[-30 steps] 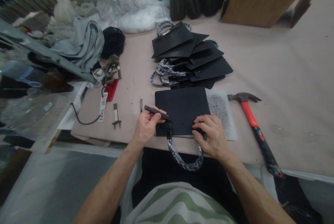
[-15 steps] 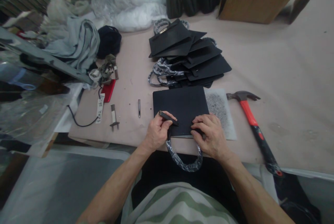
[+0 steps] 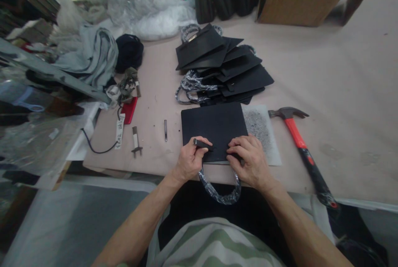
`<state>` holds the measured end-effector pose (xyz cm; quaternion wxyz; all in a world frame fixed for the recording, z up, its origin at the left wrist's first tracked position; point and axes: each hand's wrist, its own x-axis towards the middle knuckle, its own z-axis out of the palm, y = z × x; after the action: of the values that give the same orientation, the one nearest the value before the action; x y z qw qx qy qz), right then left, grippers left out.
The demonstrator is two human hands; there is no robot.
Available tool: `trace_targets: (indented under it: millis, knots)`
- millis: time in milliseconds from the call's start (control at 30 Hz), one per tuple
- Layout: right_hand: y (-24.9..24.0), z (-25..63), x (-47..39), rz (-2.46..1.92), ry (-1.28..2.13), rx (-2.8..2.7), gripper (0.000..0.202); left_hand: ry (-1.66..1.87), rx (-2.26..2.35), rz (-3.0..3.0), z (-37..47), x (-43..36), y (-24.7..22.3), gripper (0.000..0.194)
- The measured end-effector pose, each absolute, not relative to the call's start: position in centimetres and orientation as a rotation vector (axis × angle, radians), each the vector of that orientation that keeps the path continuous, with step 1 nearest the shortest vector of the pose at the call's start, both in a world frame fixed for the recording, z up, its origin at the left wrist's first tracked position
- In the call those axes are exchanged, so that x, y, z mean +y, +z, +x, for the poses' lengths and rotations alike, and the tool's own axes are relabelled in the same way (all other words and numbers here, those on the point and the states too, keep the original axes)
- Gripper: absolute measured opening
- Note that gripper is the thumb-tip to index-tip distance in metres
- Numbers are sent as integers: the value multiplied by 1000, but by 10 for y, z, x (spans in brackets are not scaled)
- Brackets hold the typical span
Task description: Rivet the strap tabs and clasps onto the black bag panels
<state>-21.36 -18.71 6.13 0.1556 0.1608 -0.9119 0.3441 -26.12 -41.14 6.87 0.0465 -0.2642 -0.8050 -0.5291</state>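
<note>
A flat black bag panel (image 3: 213, 124) lies at the table's front edge, partly over a pale, speckled pad (image 3: 258, 124). From its near side a plastic-wrapped bag handle (image 3: 222, 196) loops over the edge towards me. Closed round a short dark metal punch (image 3: 202, 144), my left hand (image 3: 189, 159) holds the tool slanted, its tip at the panel by the handle's left end. My right hand (image 3: 248, 159) rests on the panel's right part, fingers curled and closed on the handle's dark right end, which they mostly hide.
A claw hammer (image 3: 300, 144) lies to the right. On the left are a small metal rod (image 3: 166, 130) and a forked metal tool (image 3: 136, 141). Behind the panel sits a pile of black panels (image 3: 239, 68) with wrapped handles; a cardboard box (image 3: 298, 3) stands further back.
The punch in my left hand has swung a little, its upper end moving right and down. My right hand stays in place on the panel. The view has shifted slightly.
</note>
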Motion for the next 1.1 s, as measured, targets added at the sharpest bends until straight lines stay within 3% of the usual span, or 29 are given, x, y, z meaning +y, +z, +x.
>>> trace_targets:
  millis: [300, 767, 967, 1100]
  knots:
    - [62, -213, -186, 462, 982, -2619, 3, -1428, -2452, -864, -262, -404, 65, 12]
    - [73, -212, -169, 466, 1184, -2581, 10, -1584, -2562, -927, -269, -405, 72, 13]
    - [84, -204, -101, -2, 735, -2597, 18, -1611, -2555, -960, -271, -406, 71, 15]
    - [82, -193, -59, -451, 420, -2932, 26, -1563, -2544, -1014, -270, -404, 72, 15]
